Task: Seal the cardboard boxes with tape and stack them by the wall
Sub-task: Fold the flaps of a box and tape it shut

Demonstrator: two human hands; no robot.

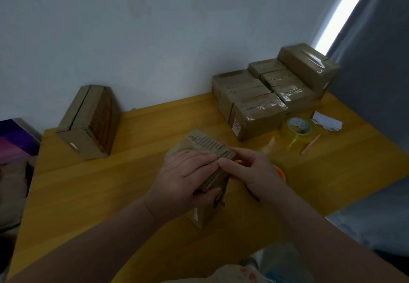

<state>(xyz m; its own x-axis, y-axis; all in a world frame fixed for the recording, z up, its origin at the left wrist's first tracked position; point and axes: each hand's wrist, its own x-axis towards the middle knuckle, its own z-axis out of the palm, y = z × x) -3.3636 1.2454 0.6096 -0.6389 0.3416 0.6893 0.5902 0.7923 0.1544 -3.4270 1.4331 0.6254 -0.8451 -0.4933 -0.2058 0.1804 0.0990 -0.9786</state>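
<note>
The job was well along. A pile (265, 97) of boxes with shiny tape on them sat by the wall in the upper right of the frame. I counted about seven. The left box (88, 123) stood alone by the wall. Its seam looked bare, so it likely still needed tape. The middle box (205, 143) was on the worktop (132, 194), being worked on. So two boxes seemed left to finish and stack.

The left hand (183, 172) gripped the middle box, with fingers over its top and thumb round its near side. The right hand (250, 170) was curled, its thumb tip at the box's top edge. An orange thing (280, 172) peeked out under it, and I could not tell if the hand held it.

Right of the middle lay one tape roll (298, 128), one pink stick (311, 144) and one paper scrap (327, 122).
</note>
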